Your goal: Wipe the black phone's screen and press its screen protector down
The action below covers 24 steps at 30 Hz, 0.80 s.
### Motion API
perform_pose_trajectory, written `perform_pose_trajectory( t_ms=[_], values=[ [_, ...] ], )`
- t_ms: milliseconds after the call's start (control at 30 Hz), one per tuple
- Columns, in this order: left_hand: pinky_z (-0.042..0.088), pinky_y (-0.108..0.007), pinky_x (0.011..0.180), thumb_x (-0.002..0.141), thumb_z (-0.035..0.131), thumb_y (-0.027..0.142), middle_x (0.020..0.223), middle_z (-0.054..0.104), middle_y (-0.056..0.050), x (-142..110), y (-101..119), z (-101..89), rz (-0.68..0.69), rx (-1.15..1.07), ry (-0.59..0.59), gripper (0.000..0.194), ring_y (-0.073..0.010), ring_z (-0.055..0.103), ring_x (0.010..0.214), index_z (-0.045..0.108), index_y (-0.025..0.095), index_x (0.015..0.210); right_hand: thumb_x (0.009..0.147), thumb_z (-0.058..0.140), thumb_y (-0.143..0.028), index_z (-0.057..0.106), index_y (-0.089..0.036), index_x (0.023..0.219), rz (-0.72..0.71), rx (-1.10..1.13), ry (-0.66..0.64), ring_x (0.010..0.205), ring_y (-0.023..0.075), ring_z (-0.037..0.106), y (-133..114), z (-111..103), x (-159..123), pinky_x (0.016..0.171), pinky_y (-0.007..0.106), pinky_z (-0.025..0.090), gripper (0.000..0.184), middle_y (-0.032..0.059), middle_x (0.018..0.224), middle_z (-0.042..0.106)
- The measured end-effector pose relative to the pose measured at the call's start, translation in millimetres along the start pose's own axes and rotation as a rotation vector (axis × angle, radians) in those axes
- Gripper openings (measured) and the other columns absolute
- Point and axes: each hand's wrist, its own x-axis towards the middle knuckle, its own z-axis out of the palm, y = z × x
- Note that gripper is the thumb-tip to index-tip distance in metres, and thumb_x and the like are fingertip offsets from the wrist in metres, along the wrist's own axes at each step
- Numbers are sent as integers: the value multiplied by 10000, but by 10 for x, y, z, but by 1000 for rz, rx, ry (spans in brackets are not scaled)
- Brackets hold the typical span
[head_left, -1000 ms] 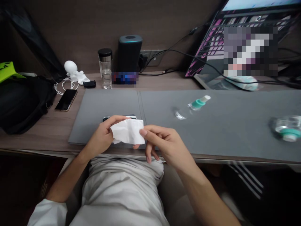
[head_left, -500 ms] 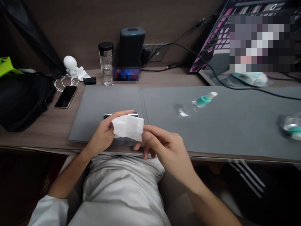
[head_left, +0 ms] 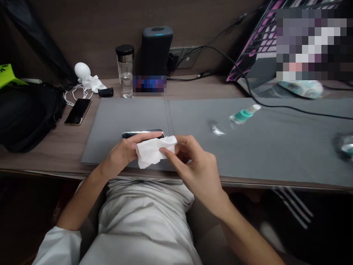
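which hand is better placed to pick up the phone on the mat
Left, probably: the left hand has its fingers lying across the phone, while the right hand pinches the white tissue from further aside.

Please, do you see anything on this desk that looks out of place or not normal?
Yes: the small clear bottle with a teal collar lies on its side on the gray desk mat, not standing upright. A black cable also runs across the far part of the mat.
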Motion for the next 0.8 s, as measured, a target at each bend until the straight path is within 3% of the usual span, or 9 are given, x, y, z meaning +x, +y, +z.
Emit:
perform_pose_trajectory(
  t_ms=[100, 200, 267, 333, 433, 533, 667, 733, 800],
  values=[
    [583, -337, 980, 998, 728, 627, 1409, 787, -118, -20, 35, 47, 41, 132, 22, 649, -300, 746, 1213, 716, 240, 1519, 996, 793, -434, 609, -294, 1170, -2, -15, 56, 595, 128, 588, 28, 58, -19, 584, 277, 451, 290, -79, 774, 638],
    [588, -330, 1023, 994, 829, 476, 1427, 778, -110, -40, 65, 113, 88, 331, 97, 631, -278, 753, 1234, 658, 263, 1562, 965, 820, -418, 596, -314, 1316, -11, 0, 92, 711, 161, 670, 53, 82, -4, 623, 308, 520, 429, -19, 1007, 729],
    [595, -336, 1048, 1024, 806, 425, 1519, 732, -110, -49, 66, 127, 125, 384, 128, 586, -280, 743, 1291, 648, 272, 1567, 974, 797, -372, 615, -322, 1425, -59, 56, 62, 878, 195, 735, 61, 71, 35, 694, 335, 585, 489, 47, 1227, 748],
    [620, -326, 988, 1043, 782, 436, 1547, 718, -107, -52, 54, 109, 122, 377, 131, 596, -277, 766, 1256, 620, 290, 1597, 1002, 752, -307, 695, -327, 1417, -110, 137, -6, 1111, 238, 754, 63, 47, 85, 830, 367, 629, 419, 81, 1361, 745],
    [637, -307, 887, 1031, 801, 456, 1412, 797, -112, -47, 32, 61, 59, 313, 89, 746, -269, 811, 1151, 497, 309, 1696, 1033, 704, -236, 834, -325, 1164, -117, 258, -58, 1222, 253, 748, 65, 13, 143, 957, 396, 625, 206, 60, 1326, 805],
    [613, -322, 1013, 1016, 830, 417, 1406, 800, -131, -31, 19, 32, 89, 299, 83, 777, -280, 775, 1281, 484, 280, 1698, 1032, 718, -249, 841, -298, 1006, -50, 374, -58, 1111, 246, 787, 71, -2, 156, 954, 403, 626, 135, 52, 1201, 853],
    [571, -309, 1078, 1022, 817, 413, 1376, 805, -108, -9, 10, 35, 190, 362, 128, 501, -248, 749, 1300, 685, 243, 1475, 1037, 736, -367, 806, -279, 999, 36, 450, -28, 1051, 254, 792, 65, -7, 132, 944, 411, 638, 119, 63, 1103, 855],
    [583, -284, 976, 1033, 792, 455, 1242, 821, -85, -5, 12, 43, 212, 429, 186, 351, -215, 767, 1138, 759, 213, 1285, 1025, 757, -412, 803, -284, 1045, 61, 457, -17, 992, 244, 785, 54, -8, 119, 907, 397, 647, 137, 61, 1070, 844],
    [574, -267, 858, 1034, 773, 505, 1065, 799, -55, -7, 25, 52, 202, 483, 233, 331, -183, 735, 956, 773, 193, 1143, 989, 803, -424, 806, -299, 1162, 76, 472, -44, 987, 241, 778, 41, -10, 112, 885, 387, 654, 214, 61, 1101, 836]
  ],
)
